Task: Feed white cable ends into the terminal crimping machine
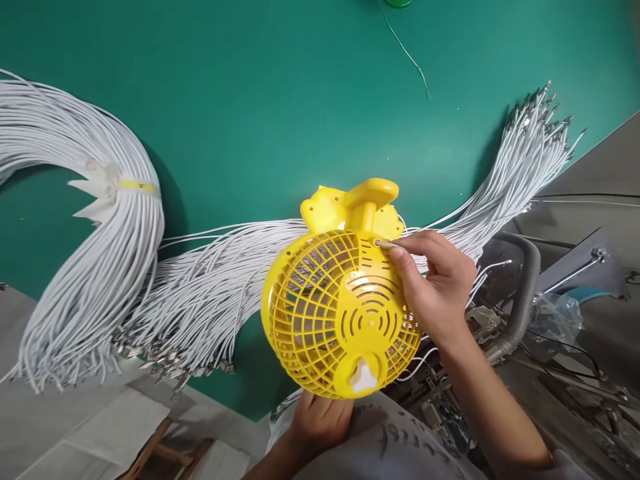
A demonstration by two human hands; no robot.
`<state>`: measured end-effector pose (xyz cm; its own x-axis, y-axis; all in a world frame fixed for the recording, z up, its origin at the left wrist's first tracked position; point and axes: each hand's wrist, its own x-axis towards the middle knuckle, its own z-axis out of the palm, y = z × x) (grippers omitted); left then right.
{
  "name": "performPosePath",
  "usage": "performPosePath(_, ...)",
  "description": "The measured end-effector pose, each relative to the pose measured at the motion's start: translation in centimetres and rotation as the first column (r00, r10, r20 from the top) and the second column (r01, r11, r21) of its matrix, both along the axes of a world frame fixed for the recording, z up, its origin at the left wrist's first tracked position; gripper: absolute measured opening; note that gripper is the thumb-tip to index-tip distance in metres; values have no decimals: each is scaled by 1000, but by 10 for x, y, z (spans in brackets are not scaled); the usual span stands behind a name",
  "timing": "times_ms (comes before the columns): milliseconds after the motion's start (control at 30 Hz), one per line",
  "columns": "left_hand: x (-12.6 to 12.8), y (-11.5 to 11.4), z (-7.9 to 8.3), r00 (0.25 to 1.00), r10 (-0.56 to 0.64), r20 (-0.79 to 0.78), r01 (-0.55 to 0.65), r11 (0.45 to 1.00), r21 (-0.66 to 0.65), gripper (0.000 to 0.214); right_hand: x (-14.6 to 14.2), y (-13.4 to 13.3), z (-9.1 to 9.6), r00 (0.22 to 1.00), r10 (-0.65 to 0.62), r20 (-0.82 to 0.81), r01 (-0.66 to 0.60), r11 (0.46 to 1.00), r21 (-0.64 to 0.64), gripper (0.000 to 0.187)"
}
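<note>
A yellow plastic fan housing (327, 320) with a grid of slots is held tilted in front of me. My left hand (323, 417) is closed at its lower edge, with the fingertips hidden behind it. Between the thumb and forefinger of my right hand (440, 280) is the end of a white cable (386, 245), pinched at a small hole near the top of the housing. A white three-lobed knob (363, 377) sits low on the housing. At its top is a yellow bracket (370, 193) with rounded lobes.
A bundle of white cables (90, 267), bound with a yellow band (140, 185), lies left on the green table (250, 100). Loose cables (210, 287) stretch behind the housing to metal-tipped ends (540, 127) at right. Machinery with a grey corrugated hose (525, 300) stands at lower right.
</note>
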<state>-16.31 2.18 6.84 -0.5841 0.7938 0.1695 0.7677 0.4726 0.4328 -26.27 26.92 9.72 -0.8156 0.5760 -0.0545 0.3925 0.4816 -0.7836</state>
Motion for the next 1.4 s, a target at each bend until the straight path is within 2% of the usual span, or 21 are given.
performPosePath(267, 1, 9, 5, 1000, 16, -11, -16, 1000, -16, 25, -22, 7, 9, 973, 203, 107, -204, 979, -4, 17)
performPosePath(600, -8, 14, 10, 1000, 2, -18, -2, 1000, -11, 9, -43, 16, 19, 875, 389, 288, -435, 893, 115, 22)
performPosePath(867, -4, 17, 3, 998, 56, -32, -53, 996, 73, 33, -54, 16, 20, 792, 505, 342, -579, 799, 162, 20)
performPosePath(933, -5, 18, 5, 997, 74, -25, -73, 996, 60, 35, -53, 17, 19, 785, 513, 346, -585, 798, 143, 19)
performPosePath(1000, -6, 19, 7, 996, 82, -21, -81, 995, 55, 36, -49, 20, 18, 794, 504, 340, -564, 819, 101, 18)
performPosePath(1167, -10, 18, 9, 999, 48, -17, -47, 998, 43, 30, -34, 28, 11, 876, 431, 217, -449, 892, 43, 13)
performPosePath(1400, -11, 14, 10, 1000, 6, -25, -6, 1000, -7, 29, -33, 31, 9, 879, 455, 144, -468, 881, 74, 14)
